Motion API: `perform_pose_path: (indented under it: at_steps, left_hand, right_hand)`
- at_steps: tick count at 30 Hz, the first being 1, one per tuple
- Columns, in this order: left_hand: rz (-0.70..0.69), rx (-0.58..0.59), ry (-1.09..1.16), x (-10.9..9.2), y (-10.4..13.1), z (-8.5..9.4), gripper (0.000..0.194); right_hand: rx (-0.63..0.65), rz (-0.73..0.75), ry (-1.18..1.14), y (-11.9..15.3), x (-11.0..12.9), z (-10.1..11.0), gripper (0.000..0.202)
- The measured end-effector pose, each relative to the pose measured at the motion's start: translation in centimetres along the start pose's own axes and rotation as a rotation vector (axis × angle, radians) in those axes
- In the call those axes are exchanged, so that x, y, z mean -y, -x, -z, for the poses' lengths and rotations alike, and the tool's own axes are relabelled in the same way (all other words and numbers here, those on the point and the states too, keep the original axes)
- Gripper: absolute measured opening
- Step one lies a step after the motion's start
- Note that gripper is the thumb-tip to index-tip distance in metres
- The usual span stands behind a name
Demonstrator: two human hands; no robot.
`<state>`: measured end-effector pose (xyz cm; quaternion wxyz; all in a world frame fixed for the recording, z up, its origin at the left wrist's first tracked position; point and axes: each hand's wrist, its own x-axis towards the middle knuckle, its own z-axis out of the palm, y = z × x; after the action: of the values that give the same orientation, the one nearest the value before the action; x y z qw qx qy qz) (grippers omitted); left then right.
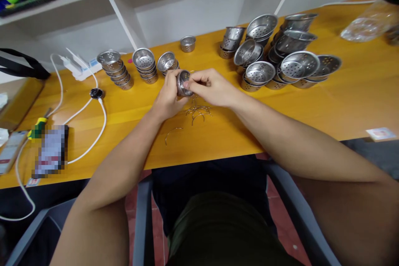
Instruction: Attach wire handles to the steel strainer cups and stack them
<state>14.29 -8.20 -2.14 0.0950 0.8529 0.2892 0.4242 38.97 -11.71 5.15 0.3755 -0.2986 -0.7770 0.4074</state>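
Note:
My left hand is wrapped round a small perforated metal cup, its open mouth tilted toward me. The fingers of my right hand are pinched together at the cup's mouth, the thumb reaching inside the rim; whatever they hold is too small to make out. Just below my hands, several thin curved wires lie in a loose pile on the wooden table. One more curved wire lies apart, nearer the front edge.
Stacked perforated cups stand behind to the left, and larger stacks at the right. A single cup sits at the back. White cables, a power strip and a screwdriver are on the left; a plastic bag lies far right.

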Motion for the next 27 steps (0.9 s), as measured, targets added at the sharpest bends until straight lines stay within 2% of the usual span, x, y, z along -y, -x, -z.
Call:
perform_pose_path:
  at_steps: [7,14,16,18,20,22,24,27]
  left_hand:
    - [0.042,-0.046,0.012,0.7,-0.1,-0.9,0.088]
    - [0.123,-0.092,-0.002,2.2,0.5,1.1,0.103]
    - [0.158,-0.121,-0.015,2.8,0.6,1.5,0.107]
    - [0.195,-0.169,-0.007,3.3,0.8,1.6,0.113]
    - [0.223,-0.192,0.017,3.7,0.9,1.6,0.116]
    - [0.233,-0.182,0.032,3.8,1.1,1.6,0.115]
    - [0.235,-0.161,0.033,3.7,1.2,1.6,0.113]
    - [0.217,-0.143,0.053,3.1,1.1,1.5,0.112]
  right_hand:
    - [-0.059,0.005,-0.012,0.2,0.7,0.4,0.066]
    - [0.046,0.136,-0.217,0.5,0.8,2.8,0.071]
    - [0.095,0.169,-0.108,0.6,0.5,3.7,0.061]
    - [0.220,0.181,0.134,0.8,-0.1,4.5,0.045]
    - [0.375,0.138,0.373,0.9,-0.7,4.9,0.030]
    - [0.480,0.071,0.517,1.0,-1.1,4.8,0.017]
    - [0.460,0.044,0.601,1.2,-0.8,4.4,0.013]
    - [0.225,0.063,0.664,1.4,0.3,3.7,0.017]
